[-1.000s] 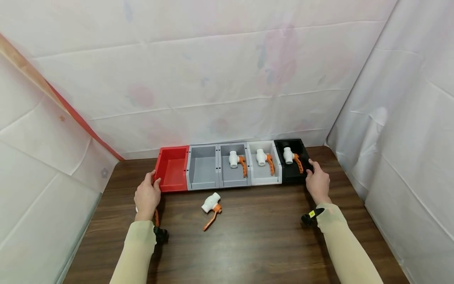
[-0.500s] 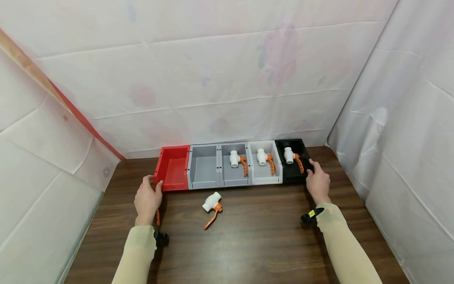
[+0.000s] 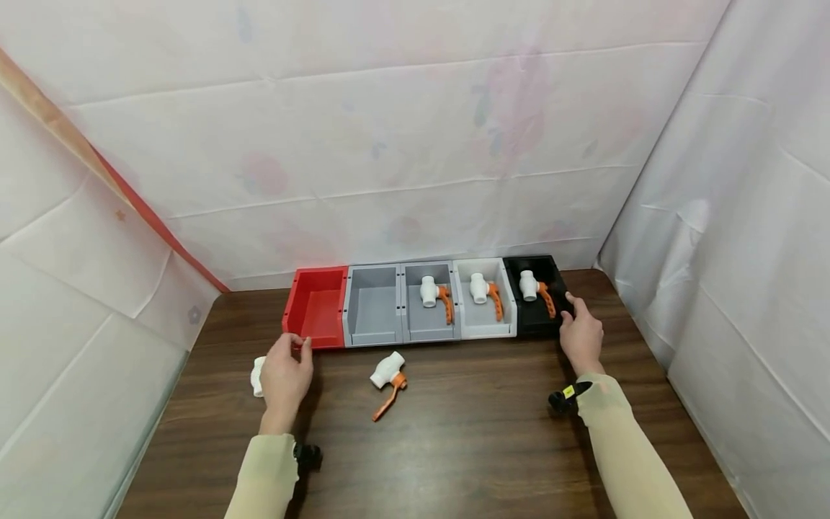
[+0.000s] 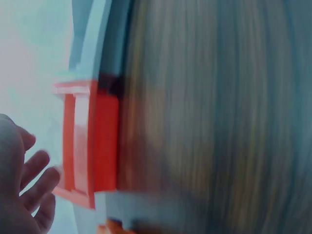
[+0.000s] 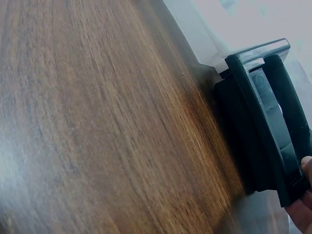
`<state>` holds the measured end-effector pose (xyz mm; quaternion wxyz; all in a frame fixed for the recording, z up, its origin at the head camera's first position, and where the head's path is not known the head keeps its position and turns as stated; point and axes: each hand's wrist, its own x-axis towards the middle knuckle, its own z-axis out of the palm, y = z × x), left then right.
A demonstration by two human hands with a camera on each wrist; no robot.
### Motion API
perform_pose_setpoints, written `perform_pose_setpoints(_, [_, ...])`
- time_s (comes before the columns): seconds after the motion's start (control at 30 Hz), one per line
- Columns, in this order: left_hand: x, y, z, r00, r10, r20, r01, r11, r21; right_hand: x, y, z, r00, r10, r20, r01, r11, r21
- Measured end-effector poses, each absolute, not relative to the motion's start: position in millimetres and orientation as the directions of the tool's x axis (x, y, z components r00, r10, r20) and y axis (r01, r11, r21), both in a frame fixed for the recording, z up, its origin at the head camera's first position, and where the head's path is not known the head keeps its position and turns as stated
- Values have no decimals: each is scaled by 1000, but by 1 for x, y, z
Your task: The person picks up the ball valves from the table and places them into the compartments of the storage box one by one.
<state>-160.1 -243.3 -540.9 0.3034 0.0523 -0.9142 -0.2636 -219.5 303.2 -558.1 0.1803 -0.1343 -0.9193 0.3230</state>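
A pale patterned cloth (image 3: 389, 130) rises behind the brown wood-grain counter (image 3: 467, 440) in the head view. A row of five bins stands along the back of that counter; left to right they are a red bin (image 3: 318, 306), a left grey bin (image 3: 374, 306), a right grey bin (image 3: 431, 336), a white bin (image 3: 485, 329) and a black bin (image 3: 535, 326).

The right hand (image 3: 581, 339) grips the outer side of the black bin near its front. The right wrist view adds what the head view cannot show: the thumb at the rim and the fingers outside the wall. The left hand (image 3: 287, 373) is at the red bin's front left corner, holding nothing; the blurred left wrist view shows its fingers apart and loosely bent, though whether they touch the bin I cannot tell.

Only the head view shows the white valves with orange handles inside the right grey bin, the white bin and the black bin. A loose valve (image 3: 387, 370) lies in front of the row, and another valve (image 3: 258, 376) is partly hidden behind the left hand. An orange piece (image 4: 114, 226) shows at the left wrist view's bottom edge.
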Motion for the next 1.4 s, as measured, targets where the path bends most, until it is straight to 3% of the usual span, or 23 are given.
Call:
perform_pose_setpoints(0.27, [-153, -209, -540, -926, -82, 370, 140, 834, 534, -222, 299, -559, -892, 376, 249, 130, 743, -656])
perform_pose_setpoints(0.5, [-147, -184, -534, -972, 113, 205, 214, 785, 582, -221, 298, -561, -892, 377, 248, 130, 741, -659])
perform_pose_setpoints(0.63, [-145, -172, -529, -959, 246, 139, 281, 780, 559, -220, 298, -561, -889, 379, 258, 123, 740, -661])
perform_pose_setpoints(0.8, [-140, -158, -526, -927, 346, 145, 374, 820, 434, -219, 299, -562, -886, 389, 254, 132, 734, -666])
perform_pose_setpoints(1.4, [-139, -136, -540, -868, 449, 214, 484, 860, 159, -220, 299, -562, -881, 394, 262, 132, 736, -664])
